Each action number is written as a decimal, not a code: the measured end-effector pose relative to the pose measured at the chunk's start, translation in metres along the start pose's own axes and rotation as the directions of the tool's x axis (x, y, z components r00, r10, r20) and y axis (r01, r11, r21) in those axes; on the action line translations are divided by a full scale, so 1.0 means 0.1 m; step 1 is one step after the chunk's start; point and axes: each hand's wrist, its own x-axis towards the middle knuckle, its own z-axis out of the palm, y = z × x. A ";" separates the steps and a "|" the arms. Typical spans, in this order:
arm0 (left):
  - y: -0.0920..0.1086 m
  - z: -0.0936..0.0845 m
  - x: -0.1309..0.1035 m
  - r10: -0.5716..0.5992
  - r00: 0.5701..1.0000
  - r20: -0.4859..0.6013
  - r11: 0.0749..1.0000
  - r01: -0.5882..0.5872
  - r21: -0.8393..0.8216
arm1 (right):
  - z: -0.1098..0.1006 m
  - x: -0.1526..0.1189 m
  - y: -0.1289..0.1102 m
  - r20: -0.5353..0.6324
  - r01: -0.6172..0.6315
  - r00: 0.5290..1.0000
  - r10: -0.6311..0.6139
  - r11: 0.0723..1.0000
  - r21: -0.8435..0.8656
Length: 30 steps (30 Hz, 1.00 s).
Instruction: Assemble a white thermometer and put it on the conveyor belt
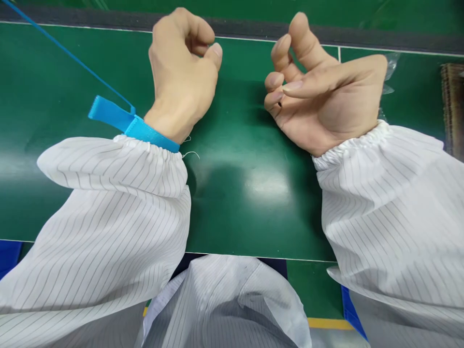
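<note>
- The left hand [181, 72] hovers over the bench [235, 193], curled into a loose fist with its back toward the camera; the thumb tip rests against the bent forefinger and nothing shows inside the grip.
- The right hand [322, 101] sits across from it, well apart, palm turned inward and upward; its fingers [279, 77] curl in toward the palm, the thumb lies straight across them, and it holds nothing.
- A bare strip of bench shows between the two hands; neither hand touches the other.
- Around the left wrist runs a bright blue wrist strap [145, 130], a smooth woven band with a loose flat tail sticking out to the left.
- From the strap a thin blue cord [65, 50] runs taut up to the top left corner.
- Both forearms wear loose white sleeves [119, 212] of thin fabric with fine dark pinstripes, gathered by elastic at the cuffs; a few stray threads hang from the left cuff.
- More of the same striped white cloth lies in folds at the bottom centre, over the person's lap.
- The bench is covered with a smooth, glossy dark green mat that catches soft light reflections; a thin pale line marks its near edge and another its far edge.
- At the right edge stands a brown stack of cardboard [453, 111] with ridged layers, and beside it lies a bit of clear plastic wrap [389, 72], partly hidden by the right hand.
</note>
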 end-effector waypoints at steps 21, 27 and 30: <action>0.00 0.02 0.01 -0.028 1.000 -0.006 0.999 0.028 0.020 | 0.04 0.06 0.06 -0.032 0.005 0.999 -0.002 0.996 0.093; -0.10 0.04 0.00 0.005 0.999 -0.041 1.000 -0.004 0.016 | 0.05 0.07 0.08 -0.049 0.054 0.997 -0.052 0.997 0.053; -0.12 0.01 -0.06 0.027 0.999 0.039 0.990 -0.032 0.134 | 0.04 0.08 0.09 -0.034 0.064 0.997 -0.064 0.998 0.003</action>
